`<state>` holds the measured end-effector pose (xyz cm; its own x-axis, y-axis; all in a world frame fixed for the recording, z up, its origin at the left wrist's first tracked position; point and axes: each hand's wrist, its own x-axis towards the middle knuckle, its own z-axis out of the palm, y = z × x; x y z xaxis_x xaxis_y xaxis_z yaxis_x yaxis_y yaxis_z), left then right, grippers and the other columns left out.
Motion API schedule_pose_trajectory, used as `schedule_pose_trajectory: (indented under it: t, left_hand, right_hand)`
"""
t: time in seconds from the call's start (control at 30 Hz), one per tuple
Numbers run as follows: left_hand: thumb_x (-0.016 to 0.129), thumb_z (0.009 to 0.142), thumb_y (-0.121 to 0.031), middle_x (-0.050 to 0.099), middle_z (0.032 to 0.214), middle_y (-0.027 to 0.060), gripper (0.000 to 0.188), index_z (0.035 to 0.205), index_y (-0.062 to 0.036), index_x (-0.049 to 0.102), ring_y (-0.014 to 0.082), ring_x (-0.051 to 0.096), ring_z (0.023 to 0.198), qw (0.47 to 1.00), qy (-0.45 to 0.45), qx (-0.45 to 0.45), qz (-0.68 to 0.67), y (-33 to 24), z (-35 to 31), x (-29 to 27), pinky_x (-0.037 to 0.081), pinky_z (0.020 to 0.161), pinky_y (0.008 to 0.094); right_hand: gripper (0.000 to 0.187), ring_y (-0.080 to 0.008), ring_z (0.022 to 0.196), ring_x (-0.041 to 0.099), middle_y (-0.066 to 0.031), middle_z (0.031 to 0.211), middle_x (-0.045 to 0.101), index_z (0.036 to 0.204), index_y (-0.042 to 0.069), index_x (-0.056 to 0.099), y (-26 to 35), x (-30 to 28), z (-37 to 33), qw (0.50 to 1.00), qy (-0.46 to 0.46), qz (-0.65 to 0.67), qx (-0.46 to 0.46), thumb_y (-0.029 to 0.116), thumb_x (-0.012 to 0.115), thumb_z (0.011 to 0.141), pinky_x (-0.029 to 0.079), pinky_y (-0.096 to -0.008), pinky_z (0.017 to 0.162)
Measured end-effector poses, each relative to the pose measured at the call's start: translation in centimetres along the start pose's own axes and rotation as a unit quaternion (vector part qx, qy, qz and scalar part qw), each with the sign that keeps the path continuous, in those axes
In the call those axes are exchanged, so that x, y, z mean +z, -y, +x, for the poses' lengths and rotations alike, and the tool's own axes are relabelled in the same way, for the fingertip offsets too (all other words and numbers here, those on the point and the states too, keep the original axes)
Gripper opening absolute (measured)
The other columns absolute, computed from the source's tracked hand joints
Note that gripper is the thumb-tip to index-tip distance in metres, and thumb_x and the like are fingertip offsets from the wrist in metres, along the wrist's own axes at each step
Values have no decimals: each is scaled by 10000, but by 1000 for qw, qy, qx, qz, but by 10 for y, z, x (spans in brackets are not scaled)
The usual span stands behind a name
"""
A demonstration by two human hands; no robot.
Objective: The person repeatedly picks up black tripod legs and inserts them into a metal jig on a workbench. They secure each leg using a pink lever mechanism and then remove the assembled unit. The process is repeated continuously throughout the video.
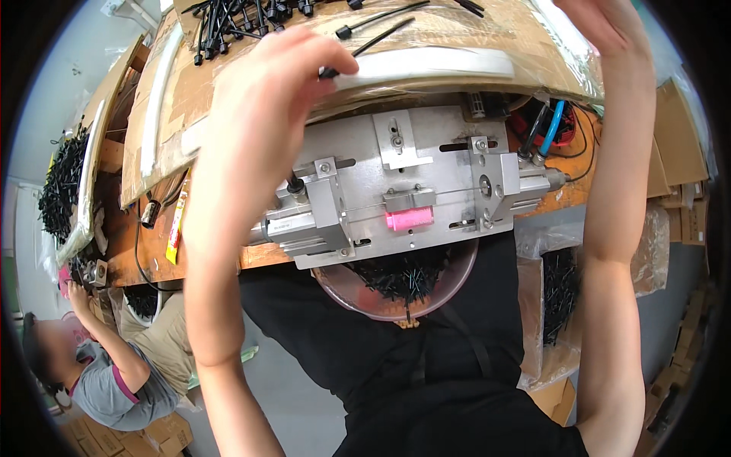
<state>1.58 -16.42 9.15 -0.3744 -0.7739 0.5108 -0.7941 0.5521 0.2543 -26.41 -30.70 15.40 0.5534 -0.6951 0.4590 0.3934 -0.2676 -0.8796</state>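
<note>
Black plastic rod (386,36) slants at 12 o'clock above a cardboard sheet (506,34), its lower end pinched by the left hand (278,80) – thumb and index finger narrow on it. Toward 1 o'clock the right hand (605,23) is raised; its fingers run past the upper edge, so I cannot tell their state. More black rods (228,30) heap at 11 o'clock. Centrally sits a metal fixture (365,167) with a pink block (410,219) – and, at 6 o'clock, a translucent tub (462,278).

black stick (383,37), white strip (434,65), silver-grey metal fixture (449,171), pink block (410,219), blue tube (553,128).
</note>
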Motion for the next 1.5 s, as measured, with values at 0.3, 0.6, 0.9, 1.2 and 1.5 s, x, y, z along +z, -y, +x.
schedule_pose_trajectory:
  t: [0.3,0.6,0.9,1.2,1.5]
  left_hand:
    - [601,731,35,494,897,78,631,1353,77,506,194,506,773,989,37,-109,88,-122,-122,83,446,705,295]
    - [610,760,26,489,959,100,683,1410,86,408,214,501,842,986,93,-124,67,-124,-110,93,467,769,310]
    - [607,850,20,588,904,72,306,1140,-59,660,210,568,814,987,-149,3,64,-6,16,41,477,783,311]
    - [603,823,69,664,932,160,145,938,1,661,262,629,817,986,91,-125,-65,-1,54,-2,507,755,342]
    - [619,724,64,556,958,98,619,1337,68,535,219,559,849,990,-13,-92,104,-88,-93,39,481,749,342]
  right_hand:
    - [308,-197,774,657,-229,1121,648,1186,-55,565,2,3,-81,990,-31,135,4,198,470,1039,517,-223,502]
    - [324,-95,684,571,-155,1106,656,1244,-19,572,-2,31,-146,935,-218,-276,-28,113,586,948,424,-165,533]
    - [578,-219,641,648,-187,1025,696,1251,-109,563,-98,153,-228,868,-65,-491,-42,-102,752,705,519,-306,571]
    - [664,-187,562,587,-70,725,621,1369,-34,510,-126,155,-223,872,-25,-488,-34,65,770,766,479,-325,528]
    - [139,-143,569,551,-79,791,693,990,22,726,-61,102,-71,700,-36,-665,-259,60,699,859,454,-247,539]
